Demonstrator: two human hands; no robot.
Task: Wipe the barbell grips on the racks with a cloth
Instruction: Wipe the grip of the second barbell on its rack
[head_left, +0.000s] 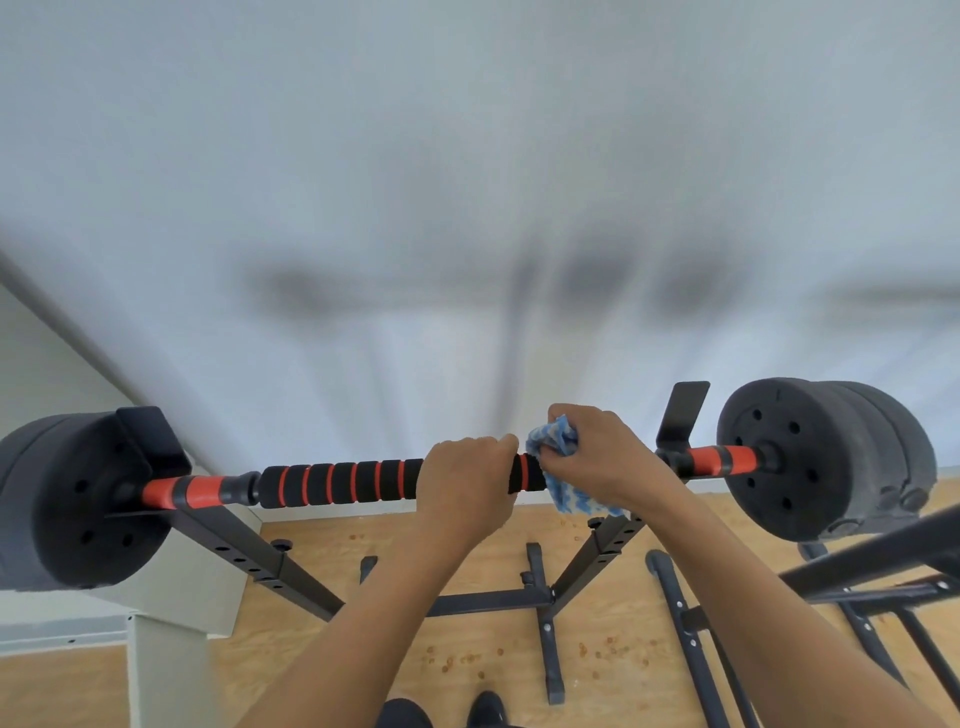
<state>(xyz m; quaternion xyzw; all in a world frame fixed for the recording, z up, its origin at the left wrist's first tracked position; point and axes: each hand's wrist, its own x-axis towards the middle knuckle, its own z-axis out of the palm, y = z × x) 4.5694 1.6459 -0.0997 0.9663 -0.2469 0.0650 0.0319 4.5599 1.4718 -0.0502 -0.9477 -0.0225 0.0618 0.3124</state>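
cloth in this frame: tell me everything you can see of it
The cloth is blue and white in a wavy pattern, soft-looking and crumpled. The right hand grips it, bunched against the black and red foam grip, just right of the left hand, which holds that grip bare. One bunch sticks up above the right hand; a tail hangs below the grip. Its middle is hidden under the hand.

A pale grey-white wall (467, 156) filled the frame from nine o'clock through twelve to three, crossed by blurred grey shadows (587, 275). A light wooden floor (608, 691) lay at six o'clock, dotted with small orange specks (452, 661). A white post (166, 675) stood at seven o'clock. A white baseboard (332, 511) ran where wall met floor.
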